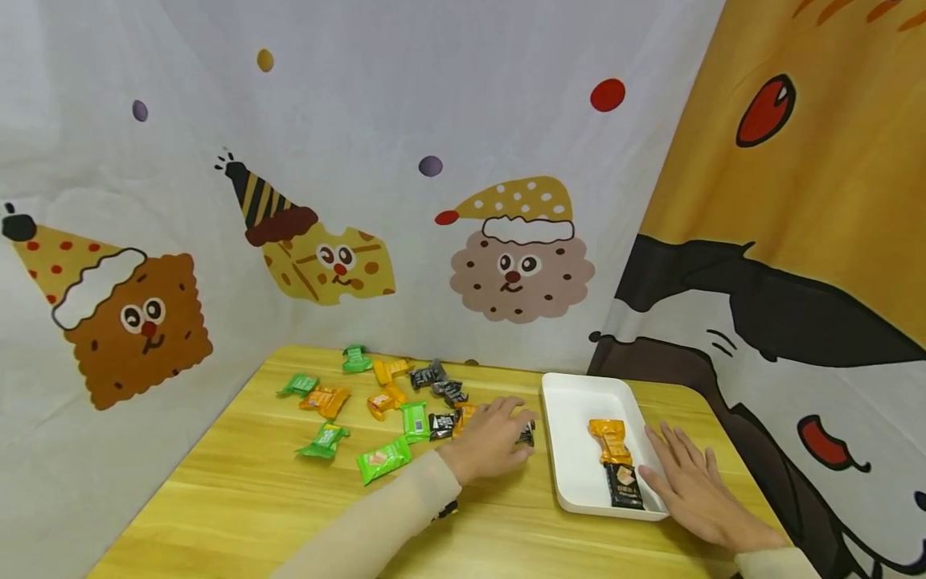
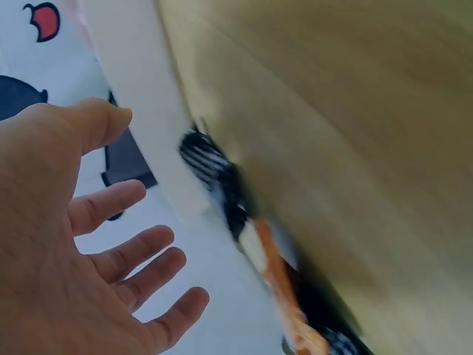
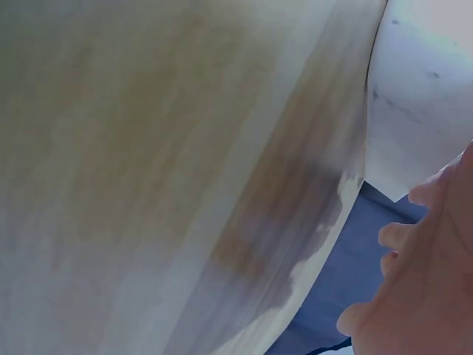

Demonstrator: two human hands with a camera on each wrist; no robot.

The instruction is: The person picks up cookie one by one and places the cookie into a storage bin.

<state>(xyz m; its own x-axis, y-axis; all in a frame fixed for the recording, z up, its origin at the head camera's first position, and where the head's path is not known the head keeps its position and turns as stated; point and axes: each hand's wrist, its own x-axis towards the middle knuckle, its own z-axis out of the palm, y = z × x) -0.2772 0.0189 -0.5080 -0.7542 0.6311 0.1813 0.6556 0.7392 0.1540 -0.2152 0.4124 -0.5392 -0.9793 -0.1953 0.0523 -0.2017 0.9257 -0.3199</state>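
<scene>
My left hand [image 1: 492, 438] hovers over or among wrapped snacks left of the white tray [image 1: 571, 482]; exact contact is hidden. In the left wrist view the fingers of this hand [image 2: 111, 244] are spread, holding nothing. A black striped packet [image 2: 211, 166] and a blurred orange one [image 2: 277, 274] lie close by. In the head view, a black packet [image 1: 526, 434] peeks out beside its fingertips. My right hand [image 1: 690, 486] rests at the tray's right side, fingers extended. Inside the tray lie an orange wrapped snack [image 1: 611, 441] and a black one [image 1: 624, 486].
Green packets [image 1: 383, 460], orange packets [image 1: 324, 400] and black packets [image 1: 428, 375] are scattered on the wooden table [image 1: 239, 482], left of my left hand. Behind the table hangs a cloth [image 1: 434, 80] printed with cartoon figures. A small dark object shows under the left sleeve [image 1: 391, 515].
</scene>
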